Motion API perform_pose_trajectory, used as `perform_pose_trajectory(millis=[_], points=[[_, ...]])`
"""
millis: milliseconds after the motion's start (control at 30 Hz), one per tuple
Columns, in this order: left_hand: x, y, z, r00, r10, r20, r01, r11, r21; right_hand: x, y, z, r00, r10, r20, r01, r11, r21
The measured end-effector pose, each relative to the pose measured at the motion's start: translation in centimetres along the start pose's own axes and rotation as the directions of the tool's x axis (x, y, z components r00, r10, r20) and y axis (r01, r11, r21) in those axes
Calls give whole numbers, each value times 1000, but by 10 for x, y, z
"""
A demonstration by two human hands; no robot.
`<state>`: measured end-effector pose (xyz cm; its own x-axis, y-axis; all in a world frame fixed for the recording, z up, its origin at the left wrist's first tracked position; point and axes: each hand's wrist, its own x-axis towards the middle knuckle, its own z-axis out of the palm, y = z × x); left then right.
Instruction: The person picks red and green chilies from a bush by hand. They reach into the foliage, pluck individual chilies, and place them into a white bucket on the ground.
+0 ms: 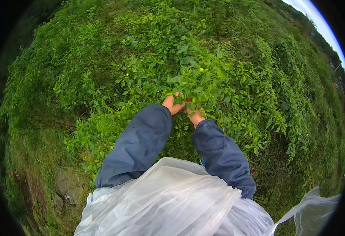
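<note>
My left hand [173, 104] reaches into a leafy green pepper plant [196, 82], its fingertips partly behind leaves. Close by on the right, my right hand [196, 116] is among the same leaves, its fingers partly covered. A red pepper [188, 99] shows just above and between the two hands; whether any finger touches it cannot be told. Green fruits [201, 70] hang higher on the plant. Both forearms wear dark blue sleeves [137, 141], and clear plastic sheeting [166, 200] covers my body.
Dense pepper plants spread on all sides, with red peppers [246, 39] scattered among them. At the lower left lie grass and a stone [58, 201]. A loose flap of plastic [317, 209] sticks out at the lower right.
</note>
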<state>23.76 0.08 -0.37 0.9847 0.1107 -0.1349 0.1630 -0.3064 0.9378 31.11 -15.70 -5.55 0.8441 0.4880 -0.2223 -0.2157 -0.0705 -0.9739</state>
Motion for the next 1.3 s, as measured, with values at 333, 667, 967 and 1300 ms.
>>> perform_pose_trajectory(millis=[333, 667, 967, 1300], points=[[-20, 89, 12, 953, 237, -189, -204, 962, 179, -127, -152, 34, 911, 398, 108, -400, 788, 467], [-19, 65, 28, 960, 275, -55, -275, 961, 4, -114, -141, 15, 863, 487, 131, -391, 482, 784], [-31, 75, 24, 957, 197, -213, -160, 971, 178, -112, -127, 19, 958, 286, 12, -247, 802, 544], [-32, 63, 33, 937, 214, -278, -141, 955, 259, -105, -135, -1, 950, 294, 105, -306, 944, 122]])
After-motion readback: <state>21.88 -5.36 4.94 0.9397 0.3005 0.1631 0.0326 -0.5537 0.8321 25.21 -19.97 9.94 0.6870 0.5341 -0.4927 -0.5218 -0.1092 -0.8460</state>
